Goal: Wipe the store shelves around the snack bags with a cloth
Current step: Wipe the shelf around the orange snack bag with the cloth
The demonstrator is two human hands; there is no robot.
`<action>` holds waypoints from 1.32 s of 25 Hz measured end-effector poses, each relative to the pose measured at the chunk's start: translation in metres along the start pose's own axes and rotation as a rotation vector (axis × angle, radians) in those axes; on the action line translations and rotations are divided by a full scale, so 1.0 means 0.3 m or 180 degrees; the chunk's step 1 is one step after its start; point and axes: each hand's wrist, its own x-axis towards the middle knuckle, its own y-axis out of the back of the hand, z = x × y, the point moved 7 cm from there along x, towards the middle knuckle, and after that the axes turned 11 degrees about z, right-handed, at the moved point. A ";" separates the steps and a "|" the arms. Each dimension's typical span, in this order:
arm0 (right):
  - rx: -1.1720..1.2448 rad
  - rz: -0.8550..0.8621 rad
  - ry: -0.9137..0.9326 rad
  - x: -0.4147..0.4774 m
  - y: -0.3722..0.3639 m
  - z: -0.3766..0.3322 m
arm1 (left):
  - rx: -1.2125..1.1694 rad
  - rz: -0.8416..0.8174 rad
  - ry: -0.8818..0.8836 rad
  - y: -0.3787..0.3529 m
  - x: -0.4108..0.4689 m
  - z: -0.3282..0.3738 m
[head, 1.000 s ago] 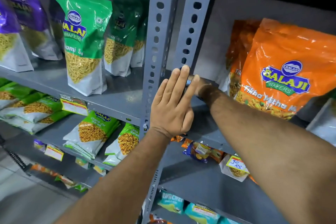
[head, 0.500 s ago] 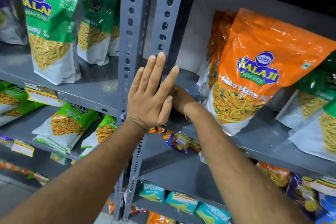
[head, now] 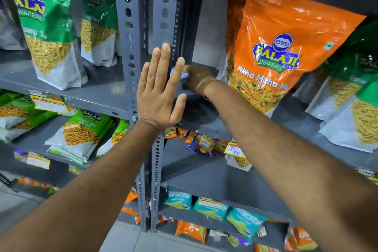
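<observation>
My left hand (head: 159,92) lies flat and open against the grey slotted upright (head: 163,16), fingers pointing up. Behind it my right hand (head: 197,80) is closed on a small pale blue cloth (head: 183,74), pressed on the grey shelf (head: 204,120) in the corner beside the upright. A big orange Balaji snack bag (head: 286,47) stands just right of my right wrist. The left hand's fingers hide most of the cloth.
Green Balaji bags (head: 47,26) stand on the left shelf, more green bags (head: 347,98) at far right. Lower shelves hold flat green packs (head: 81,133), small packets, teal packs (head: 214,208) and price tags (head: 234,149). A second upright (head: 128,26) stands left of my hand.
The view has shifted right and closer, so the orange bag sits nearer the centre. My right hand with the cloth has drawn back from the rear corner into sight; the left hand stays on the upright.
</observation>
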 end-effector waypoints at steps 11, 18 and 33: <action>0.1131 0.0088 -0.0222 -0.223 -0.113 0.031 | -0.0101 0.0141 0.0076 0.004 -0.004 -0.004; 0.1263 0.0228 -0.0117 -0.519 -0.096 0.027 | -0.0332 -0.0333 0.0178 0.031 0.011 -0.005; 0.0937 0.0952 -0.0152 -0.547 -0.063 0.011 | -0.0180 -0.0370 0.0176 0.012 0.000 -0.013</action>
